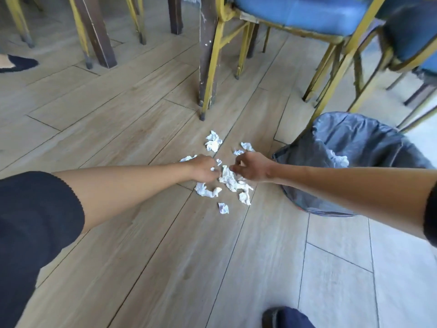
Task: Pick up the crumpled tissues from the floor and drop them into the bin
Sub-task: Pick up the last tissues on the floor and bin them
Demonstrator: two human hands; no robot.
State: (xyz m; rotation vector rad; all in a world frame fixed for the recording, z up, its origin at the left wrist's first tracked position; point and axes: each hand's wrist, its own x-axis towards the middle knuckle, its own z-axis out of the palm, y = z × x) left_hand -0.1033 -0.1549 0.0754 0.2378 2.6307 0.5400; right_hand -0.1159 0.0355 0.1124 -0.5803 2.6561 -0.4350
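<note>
a view from above onto a pale wooden floor (118, 129), with two bare forearms reaching in from the left and right edges and meeting near the centre. around the hands lies a scatter of white crumpled tissues (233, 182).

the left hand (203, 169) comes in from nine o'clock, knuckles up, fingers curled downward over the tissues; whether it is gripping any paper cannot be told, because the fingertips are hidden under the hand. the right hand (251, 166) comes in from three o'clock, fingers bent and pinched together at the upper edge of the largest tissue, which sits between the two hands.

other tissues lie around this spot: a double clump (213, 141) at twelve o'clock from the hands, two small bits (247, 146) at one o'clock just above the right hand, one scrap (188, 158) peeking out beyond the left hand, a twisted piece (207, 191) at seven o'clock, and a small wad (223, 208) at six o'clock, a little apart from the rest.

the bin (354, 143), lined with a grey plastic bag, stands at three o'clock from the pile, just behind the right forearm. a white tissue (339, 159) already lies inside it.

chairs with yellow metal legs and blue seats (295, 13) fill the upper part, at twelve to two o'clock. a dark shoe (20, 63) shows at the left edge, at ten o'clock.
</note>
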